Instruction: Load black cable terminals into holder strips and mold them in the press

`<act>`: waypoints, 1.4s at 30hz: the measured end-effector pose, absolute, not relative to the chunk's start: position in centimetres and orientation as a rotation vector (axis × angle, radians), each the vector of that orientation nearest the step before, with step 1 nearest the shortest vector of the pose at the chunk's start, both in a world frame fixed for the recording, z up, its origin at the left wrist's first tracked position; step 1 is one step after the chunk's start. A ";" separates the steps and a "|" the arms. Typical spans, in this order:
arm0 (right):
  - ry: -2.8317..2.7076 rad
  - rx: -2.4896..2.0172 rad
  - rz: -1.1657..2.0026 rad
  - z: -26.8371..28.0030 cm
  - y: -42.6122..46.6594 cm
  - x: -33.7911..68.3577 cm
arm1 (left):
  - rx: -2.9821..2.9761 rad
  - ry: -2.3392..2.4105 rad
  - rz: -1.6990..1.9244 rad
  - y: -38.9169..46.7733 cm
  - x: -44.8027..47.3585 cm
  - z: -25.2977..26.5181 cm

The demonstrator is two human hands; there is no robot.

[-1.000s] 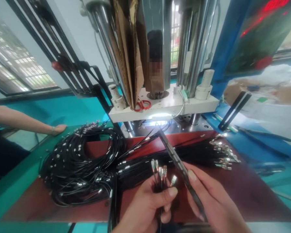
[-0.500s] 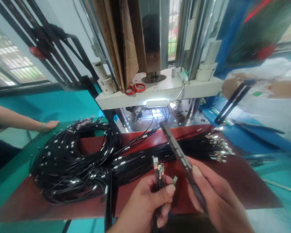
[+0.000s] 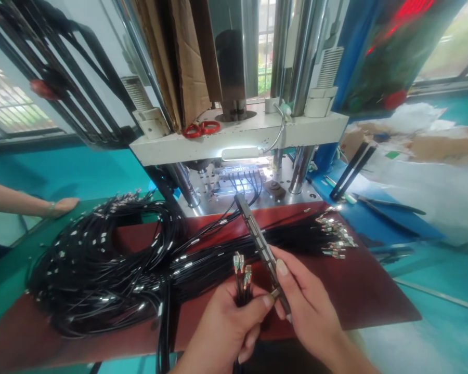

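Observation:
Several black cables with bare metal connectors stand up out of my left hand, which is closed around them. Its thumb and forefinger pinch one more cable end, whose connector meets the lower part of a slotted dark metal bar. My right hand grips that bar between thumb and fingers, tilted with its far end toward the press. Behind both hands lies a long bundle of black cables, its connector ends fanned out at the right.
A big coil of black cable covers the left of the red-brown board. Beyond stands a press with a white plate, red-handled scissors on it, and cables running into its lit mould. Another person's hand rests at far left.
My right hand has brought the metal bar closer to my left hand, and the pinched connector now meets it. The whole view has shifted slightly.

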State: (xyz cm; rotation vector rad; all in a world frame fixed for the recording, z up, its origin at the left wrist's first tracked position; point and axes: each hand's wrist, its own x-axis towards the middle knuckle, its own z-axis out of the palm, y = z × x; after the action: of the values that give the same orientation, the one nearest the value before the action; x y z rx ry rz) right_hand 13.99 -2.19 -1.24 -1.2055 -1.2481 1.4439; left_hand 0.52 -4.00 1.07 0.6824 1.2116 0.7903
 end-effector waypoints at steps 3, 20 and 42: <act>-1.284 -1.227 1.424 -1.4 -2.2 14.0 | 0.713 1.251 0.779 -4.0 0.7 1.2; -1.042 -1.293 1.428 -2.4 -2.7 15.4 | 0.508 1.063 0.989 -2.6 -1.1 -0.4; -1.241 -1.228 1.461 -2.0 -2.5 15.7 | 0.625 1.276 0.822 -3.3 1.5 1.0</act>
State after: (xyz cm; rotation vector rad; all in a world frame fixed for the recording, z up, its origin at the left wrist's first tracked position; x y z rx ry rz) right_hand 15.66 -2.55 -2.04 -1.2279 -1.2410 1.4611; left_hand 1.48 -3.29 0.99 0.6248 1.2760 0.8220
